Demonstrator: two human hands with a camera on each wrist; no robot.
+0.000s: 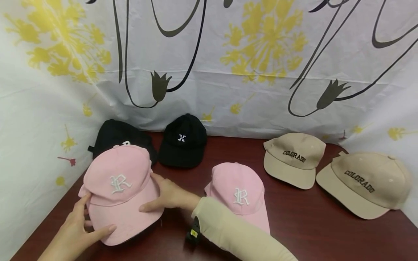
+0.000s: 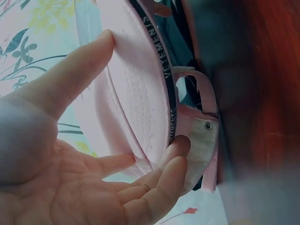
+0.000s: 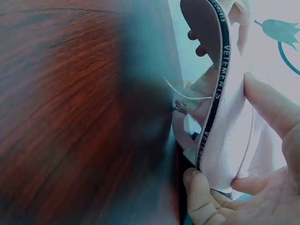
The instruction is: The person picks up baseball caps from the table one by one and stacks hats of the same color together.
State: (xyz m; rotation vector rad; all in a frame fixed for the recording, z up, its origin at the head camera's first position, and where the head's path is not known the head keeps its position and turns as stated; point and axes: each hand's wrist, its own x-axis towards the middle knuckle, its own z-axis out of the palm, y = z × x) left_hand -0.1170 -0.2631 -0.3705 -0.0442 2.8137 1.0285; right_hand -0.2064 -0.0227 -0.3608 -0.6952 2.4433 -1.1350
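Your left hand (image 1: 76, 227) and right hand (image 1: 169, 194) grip 1 pink cap (image 1: 119, 199) from 2 sides, near the left edge of the table (image 1: 310, 224); 2 black caps (image 1: 181, 156) lie by the back edge.

The front-left cap (image 1: 121, 199) is pink with white lettering (image 1: 119, 184)

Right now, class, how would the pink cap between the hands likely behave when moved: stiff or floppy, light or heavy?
The pink cap looks like thin stitched fabric, so probably light. Its brim seems fairly stiff, showing a smooth curve. The narrow back strap, bent in a loop, may flex.
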